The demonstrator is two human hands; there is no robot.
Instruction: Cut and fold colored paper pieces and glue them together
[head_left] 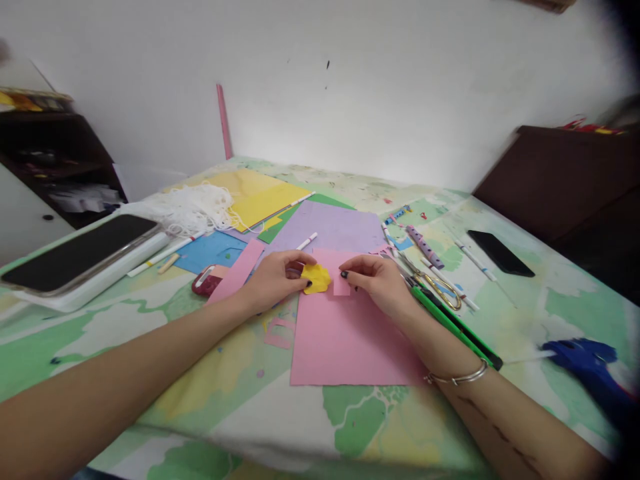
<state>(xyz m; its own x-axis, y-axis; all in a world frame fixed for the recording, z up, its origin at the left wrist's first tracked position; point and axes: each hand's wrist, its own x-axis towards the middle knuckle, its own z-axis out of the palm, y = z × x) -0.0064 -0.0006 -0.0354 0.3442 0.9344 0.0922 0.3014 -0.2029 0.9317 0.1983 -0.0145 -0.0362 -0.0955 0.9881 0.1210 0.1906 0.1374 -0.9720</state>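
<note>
Between thumb and fingers, my left hand (pixel 281 277) pinches a yellow paper flower (pixel 316 279) with a wavy edge. My right hand (pixel 379 280) is closed on a small pink paper piece (pixel 342 285), just right of the flower. Both are held over a larger pink sheet (pixel 345 353) lying on the table. A green utility knife (pixel 457 323) and gold-handled scissors (pixel 443 290) lie beside my right wrist. Left of the sheet are pink paper scraps (pixel 278 333) and a pink strip (pixel 239 270).
Purple (pixel 330 223), yellow (pixel 250 190) and blue sheets (pixel 207 252) lie behind my hands, near tangled white yarn (pixel 193 207). A tablet (pixel 83 250) on a white box stands left. At right are a phone (pixel 500 253), several markers and a blue glue gun (pixel 585 353).
</note>
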